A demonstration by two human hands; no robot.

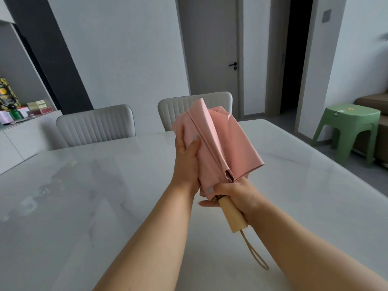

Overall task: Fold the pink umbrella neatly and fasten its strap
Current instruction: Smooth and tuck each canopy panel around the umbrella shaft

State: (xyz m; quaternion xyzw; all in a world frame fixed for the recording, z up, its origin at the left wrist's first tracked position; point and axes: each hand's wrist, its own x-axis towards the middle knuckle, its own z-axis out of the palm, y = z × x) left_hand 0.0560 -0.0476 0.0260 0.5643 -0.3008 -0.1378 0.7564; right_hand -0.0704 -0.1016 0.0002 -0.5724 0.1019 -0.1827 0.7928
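The pink umbrella (222, 143) is collapsed and held above the white table (84, 196), its tip pointing up and away from me. Its loose pink panels hang in uneven folds. My left hand (186, 160) lies along the left side of the canopy, thumb pressing the fabric against a rib. My right hand (237, 196) grips the umbrella at the canopy's base, fingers curled around the top of the pale wooden handle (233, 217). A beige wrist loop (255, 253) dangles from the handle's end. I cannot see the strap.
Two grey padded chairs (94, 127) stand at the table's far edge. A green plastic stool (346, 131) sits on the floor at the right. A sideboard at the left carries boxes and bottles (12, 108). A closed door (212, 55) is behind.
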